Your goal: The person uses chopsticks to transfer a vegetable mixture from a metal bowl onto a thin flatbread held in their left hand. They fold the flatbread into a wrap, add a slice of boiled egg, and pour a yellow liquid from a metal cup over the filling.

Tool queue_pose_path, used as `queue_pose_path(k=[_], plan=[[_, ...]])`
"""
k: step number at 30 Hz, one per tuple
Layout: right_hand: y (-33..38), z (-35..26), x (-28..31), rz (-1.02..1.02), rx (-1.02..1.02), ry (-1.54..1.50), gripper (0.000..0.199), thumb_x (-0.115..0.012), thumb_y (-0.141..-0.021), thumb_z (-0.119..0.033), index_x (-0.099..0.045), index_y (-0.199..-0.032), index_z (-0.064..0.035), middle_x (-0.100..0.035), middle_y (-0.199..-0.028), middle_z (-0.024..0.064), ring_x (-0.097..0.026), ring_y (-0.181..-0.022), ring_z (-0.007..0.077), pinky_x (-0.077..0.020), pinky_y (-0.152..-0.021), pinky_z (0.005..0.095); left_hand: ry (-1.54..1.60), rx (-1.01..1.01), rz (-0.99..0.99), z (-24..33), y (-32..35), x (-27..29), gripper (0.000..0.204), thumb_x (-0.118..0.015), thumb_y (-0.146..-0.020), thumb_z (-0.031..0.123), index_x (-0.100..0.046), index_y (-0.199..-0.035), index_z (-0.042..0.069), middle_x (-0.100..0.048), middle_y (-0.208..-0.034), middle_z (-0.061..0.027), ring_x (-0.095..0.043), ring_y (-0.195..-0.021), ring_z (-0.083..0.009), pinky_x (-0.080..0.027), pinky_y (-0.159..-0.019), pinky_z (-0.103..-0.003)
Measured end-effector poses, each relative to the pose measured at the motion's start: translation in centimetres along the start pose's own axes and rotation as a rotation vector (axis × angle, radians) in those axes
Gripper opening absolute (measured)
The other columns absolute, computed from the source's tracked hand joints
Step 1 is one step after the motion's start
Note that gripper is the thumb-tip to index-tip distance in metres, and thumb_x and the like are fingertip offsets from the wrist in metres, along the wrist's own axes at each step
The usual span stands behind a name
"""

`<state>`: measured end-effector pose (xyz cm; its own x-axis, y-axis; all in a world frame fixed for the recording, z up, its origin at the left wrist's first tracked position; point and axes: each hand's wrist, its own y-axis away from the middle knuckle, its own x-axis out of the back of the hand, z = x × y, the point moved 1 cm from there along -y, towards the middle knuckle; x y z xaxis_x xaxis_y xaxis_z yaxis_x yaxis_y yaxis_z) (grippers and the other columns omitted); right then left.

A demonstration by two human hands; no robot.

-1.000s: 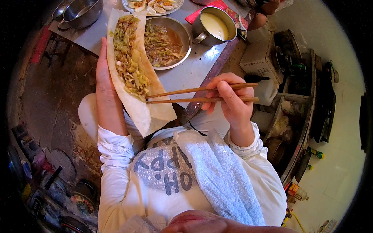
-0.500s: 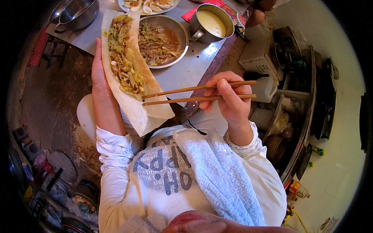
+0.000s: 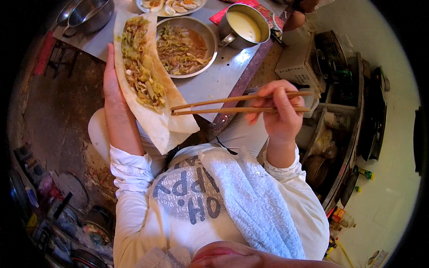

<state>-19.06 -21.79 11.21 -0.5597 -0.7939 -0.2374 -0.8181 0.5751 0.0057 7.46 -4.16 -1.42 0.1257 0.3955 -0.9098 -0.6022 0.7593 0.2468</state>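
My left hand [image 3: 115,89] supports a long pale flatbread [image 3: 172,129] from its left side and below; most of the fingers are hidden under it. Along the bread lies a strip of cooked shredded cabbage [image 3: 139,67]. In my right hand [image 3: 282,109] is a pair of wooden chopsticks [image 3: 223,107]. Their tips are slightly apart with nothing between them, over the bread's right part near the lower end of the cabbage. Just beyond the bread stands a round metal dish [image 3: 211,62] of the same cabbage in brown liquid.
On the metal-topped table [image 3: 228,71] are a mug [image 3: 243,27] of pale yellow liquid, a red packet [image 3: 219,17], a plate of cut boiled eggs [image 3: 178,6] and metal bowls [image 3: 91,18]. A shelf [image 3: 330,134] with pots stands at right. A blue towel [image 3: 254,201] hangs over my chest.
The chopsticks and my right hand have shifted right, drawing the tips away from the cabbage strip. The flatbread in my left hand has moved slightly left.
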Motion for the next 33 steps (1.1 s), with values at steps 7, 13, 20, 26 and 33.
queue_pose_path(k=[7,13,20,26,33], plan=[[-1.3,-1.1,5.4,0.392,0.196,0.145,0.023,-0.052,-0.099,-0.017,-0.060,-0.094,0.0044,-0.062,-0.074,0.0130,-0.065,-0.055,0.0236,-0.0540,-0.048,0.0314,-0.023,0.050,-0.095,-0.1,0.7,-1.3,0.056,-0.046,-0.098,0.050,-0.049,-0.136,0.008,-0.058,-0.131,-0.0115,-0.061,-0.112,-0.0283,-0.051,-0.095,-0.043],[-3.7,2.5,7.0,0.406,0.152,0.280,0.021,-0.057,-0.098,-0.018,-0.062,-0.093,0.0024,-0.062,-0.076,0.0101,-0.065,-0.056,0.0195,-0.0527,-0.048,0.0287,-0.003,0.048,-0.093,-0.3,0.9,-1.7,0.056,-0.048,-0.097,0.050,-0.051,-0.134,0.007,-0.061,-0.127,-0.0122,-0.063,-0.110,-0.0277,-0.053,-0.092,-0.043],[-1.1,-1.5,2.6,0.159,0.327,-0.017,0.025,-0.049,-0.101,-0.019,-0.059,-0.101,0.0034,-0.065,-0.081,0.0142,-0.065,-0.057,0.0226,-0.0528,-0.048,0.0304,0.043,0.108,-0.188,-0.3,1.6,-2.7,0.060,-0.043,-0.098,0.052,-0.047,-0.137,0.006,-0.058,-0.131,-0.0144,-0.063,-0.108,-0.0294,-0.055,-0.090,-0.045],[-0.5,3.4,-2.7,-0.071,-0.008,-0.062,0.022,-0.050,-0.100,-0.016,-0.057,-0.104,0.0040,-0.064,-0.087,0.0169,-0.068,-0.069,0.0243,-0.0566,-0.055,0.0316,0.036,0.076,-0.092,-1.1,1.5,-3.7,0.059,-0.042,-0.099,0.051,-0.046,-0.138,0.007,-0.058,-0.131,-0.0140,-0.062,-0.111,-0.0287,-0.053,-0.093,-0.044],[0.4,2.2,-3.0,-0.059,0.016,-0.052,0.019,-0.053,-0.099,-0.014,-0.059,-0.103,0.0028,-0.064,-0.088,0.0141,-0.068,-0.072,0.0222,-0.0569,-0.061,0.0321,0.070,0.086,-0.145,-0.5,1.6,-3.1,0.059,-0.043,-0.099,0.052,-0.047,-0.138,0.008,-0.058,-0.130,-0.0135,-0.062,-0.110,-0.0278,-0.054,-0.092,-0.044]])
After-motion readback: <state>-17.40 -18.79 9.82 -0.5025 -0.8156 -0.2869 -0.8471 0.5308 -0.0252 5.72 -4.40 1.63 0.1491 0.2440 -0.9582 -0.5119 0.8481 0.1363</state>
